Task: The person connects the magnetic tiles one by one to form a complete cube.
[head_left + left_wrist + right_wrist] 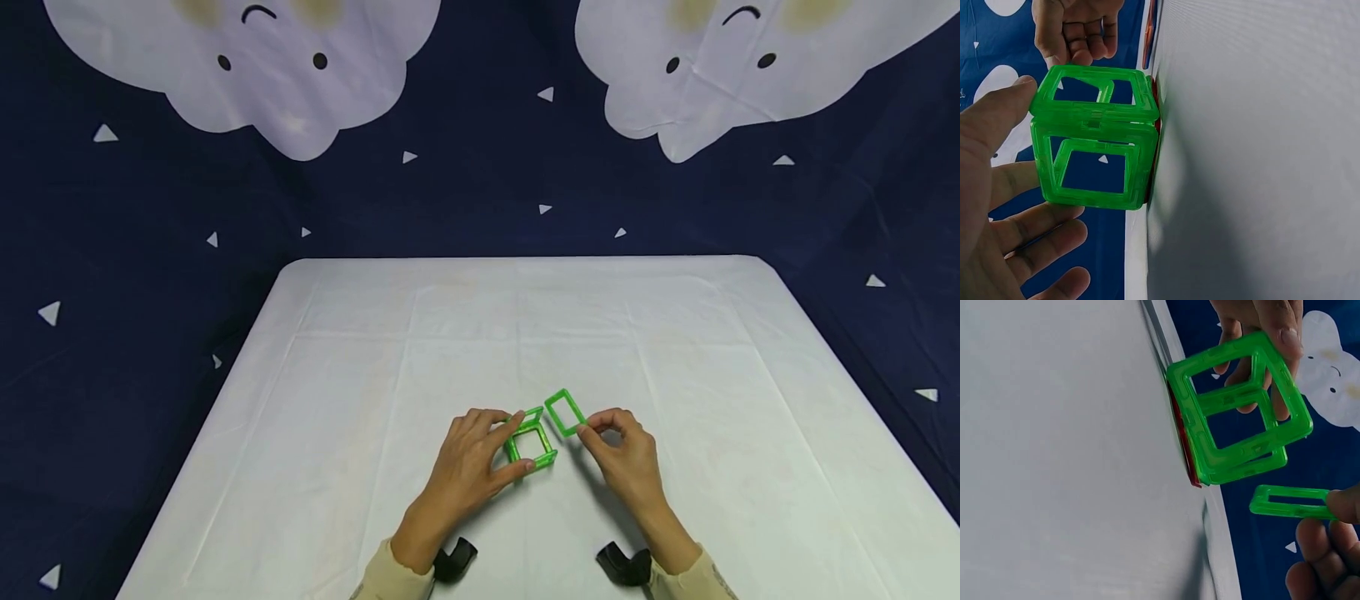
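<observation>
A small box of green see-through magnetic tiles (1094,120), square frames joined at their edges, stands on the white table. Along its base in the right wrist view runs a red tile (1184,437). My left hand (471,454) holds the box from the left, thumb at the near side and fingers at the far side. Just right of the box, my right hand (632,462) pinches one loose green square tile (574,407) by its edge, between thumb and fingers. In the right wrist view that tile is apart from the box, with a gap between them.
White cloth covers the table (465,333), with fold lines across it. Behind hangs a dark blue cloth (480,183) with clouds and small white triangles. Black wrist mounts sit at the left wrist (455,560) and the right wrist (624,565).
</observation>
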Tool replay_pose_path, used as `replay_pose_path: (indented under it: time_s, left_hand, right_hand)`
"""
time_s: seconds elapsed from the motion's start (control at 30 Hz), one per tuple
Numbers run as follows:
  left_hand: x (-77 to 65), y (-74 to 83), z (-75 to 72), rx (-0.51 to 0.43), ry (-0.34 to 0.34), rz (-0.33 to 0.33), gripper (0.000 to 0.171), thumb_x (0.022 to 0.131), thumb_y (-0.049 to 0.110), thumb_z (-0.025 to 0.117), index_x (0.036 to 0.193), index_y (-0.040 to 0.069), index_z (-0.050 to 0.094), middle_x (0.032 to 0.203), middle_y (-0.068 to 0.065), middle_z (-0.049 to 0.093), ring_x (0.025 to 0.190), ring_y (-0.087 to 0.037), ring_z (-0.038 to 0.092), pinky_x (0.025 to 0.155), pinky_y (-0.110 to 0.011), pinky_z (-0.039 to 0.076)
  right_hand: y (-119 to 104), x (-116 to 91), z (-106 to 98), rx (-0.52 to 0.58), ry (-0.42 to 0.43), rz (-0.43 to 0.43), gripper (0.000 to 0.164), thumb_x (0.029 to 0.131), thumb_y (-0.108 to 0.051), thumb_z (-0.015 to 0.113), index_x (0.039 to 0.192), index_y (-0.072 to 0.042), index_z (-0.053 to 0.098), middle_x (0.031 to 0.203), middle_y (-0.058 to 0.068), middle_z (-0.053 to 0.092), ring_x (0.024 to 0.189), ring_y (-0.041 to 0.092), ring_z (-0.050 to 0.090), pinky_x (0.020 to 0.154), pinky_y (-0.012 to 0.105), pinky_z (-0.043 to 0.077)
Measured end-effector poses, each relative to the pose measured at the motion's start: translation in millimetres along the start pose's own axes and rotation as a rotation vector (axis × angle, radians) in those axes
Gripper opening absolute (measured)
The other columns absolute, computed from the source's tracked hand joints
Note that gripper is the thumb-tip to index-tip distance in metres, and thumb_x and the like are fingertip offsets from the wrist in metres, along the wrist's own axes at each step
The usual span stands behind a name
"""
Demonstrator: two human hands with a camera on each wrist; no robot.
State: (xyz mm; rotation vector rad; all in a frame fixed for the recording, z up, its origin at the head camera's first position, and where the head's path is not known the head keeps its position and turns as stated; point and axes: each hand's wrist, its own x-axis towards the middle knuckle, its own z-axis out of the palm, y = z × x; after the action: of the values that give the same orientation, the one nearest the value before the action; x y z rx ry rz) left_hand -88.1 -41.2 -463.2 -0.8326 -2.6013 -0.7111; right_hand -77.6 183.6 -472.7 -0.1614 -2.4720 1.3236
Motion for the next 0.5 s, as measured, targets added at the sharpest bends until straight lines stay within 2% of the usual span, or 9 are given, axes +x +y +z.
replay_pose_path:
  time_s: [0.13, 0.23, 0.5]
  left_hand:
    - [0.4, 0.4, 0.4, -0.005, -0.007, -0.020, 0.064, 0.077, 0.053, 0.069, 0.129, 0.019, 0.059, 0.115, 0.001, 0.062, 0.106, -0.015, 0.054, 0.087, -0.034, 0.042]
    - [0.3, -0.2, 0.5, -0.002, -0.009, -0.023, 0.064, 0.077, 0.053, 0.069, 0.130, 0.020, 0.059, 0.116, 0.002, 0.062, 0.105, -0.014, 0.054, 0.086, -0.034, 0.042]
    - [-0.2, -1.4, 1.0, -0.016, 0.010, 0.002, 0.064, 0.075, 0.053, 0.071, 0.129, 0.019, 0.059, 0.114, 0.003, 0.062, 0.104, -0.015, 0.054, 0.083, -0.033, 0.041]
  right_hand:
    - [0.0, -3.4, -0.8, -0.048, -0.017, -0.035, 0.013, 0.075, -0.012, 0.078, 0.078, -0.015, 0.066, 0.074, -0.003, 0.064, 0.076, 0.012, 0.054, 0.074, 0.029, 0.039]
    - [0.3, -6.1, -0.6, -0.082, -0.024, -0.049, 0.014, 0.074, -0.012, 0.079, 0.077, -0.016, 0.066, 0.073, -0.003, 0.065, 0.073, 0.014, 0.053, 0.069, 0.027, 0.038]
    - [1.3, -9.6, 0.9, -0.078, -0.035, -0.046, 0.015, 0.072, -0.010, 0.079, 0.074, -0.016, 0.065, 0.077, -0.003, 0.064, 0.075, 0.008, 0.052, 0.070, 0.023, 0.036]
